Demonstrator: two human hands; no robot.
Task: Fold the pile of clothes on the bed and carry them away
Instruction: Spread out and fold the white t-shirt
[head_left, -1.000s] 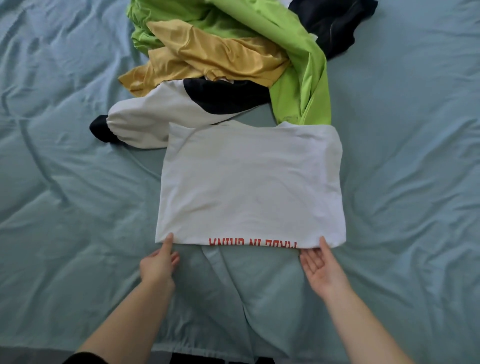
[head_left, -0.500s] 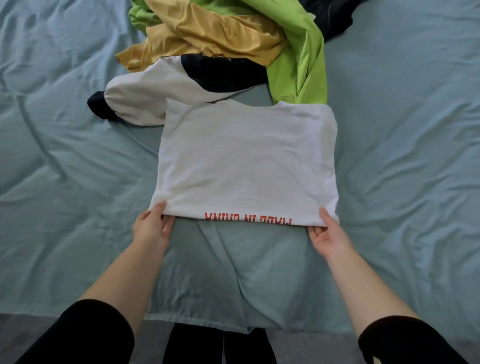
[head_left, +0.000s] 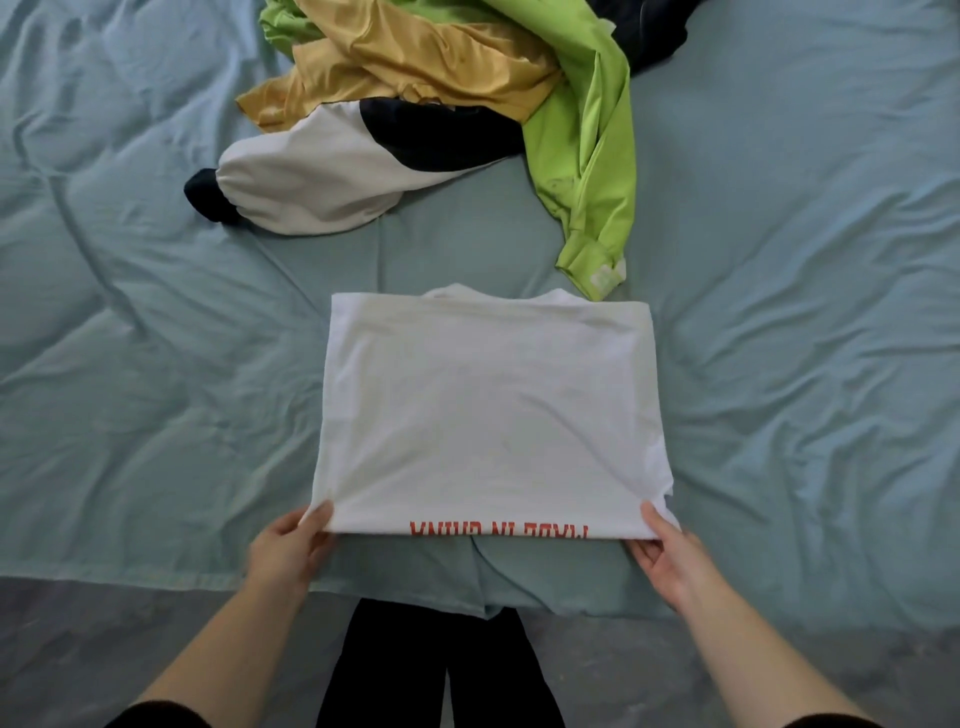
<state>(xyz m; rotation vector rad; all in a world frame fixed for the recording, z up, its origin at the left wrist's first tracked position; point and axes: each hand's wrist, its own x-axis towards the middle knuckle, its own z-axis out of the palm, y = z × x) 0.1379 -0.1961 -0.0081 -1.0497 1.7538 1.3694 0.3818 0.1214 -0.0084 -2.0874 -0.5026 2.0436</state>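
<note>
Left hand (head_left: 283, 553) pinches the near left corner of the folded white T-shirt (head_left: 488, 415), thumb on top, fingers beneath. Right hand (head_left: 670, 561) pinches the near right corner likewise. Holding both corners likely keeps the layers square for another fold or a lift. The shirt lies flat on the blue-green bed sheet (head_left: 156, 364) near the bed's edge, red lettering (head_left: 498, 530) along its near fold.

Beyond it, apart from the shirt, the unfolded pile: a lime-green garment (head_left: 592, 156) whose cuff reaches nearly to the shirt's far edge, a gold garment (head_left: 426, 67), a white-and-navy sleeve (head_left: 322, 176). Nothing lies on the shirt; only that cuff might snag a forward fold.
</note>
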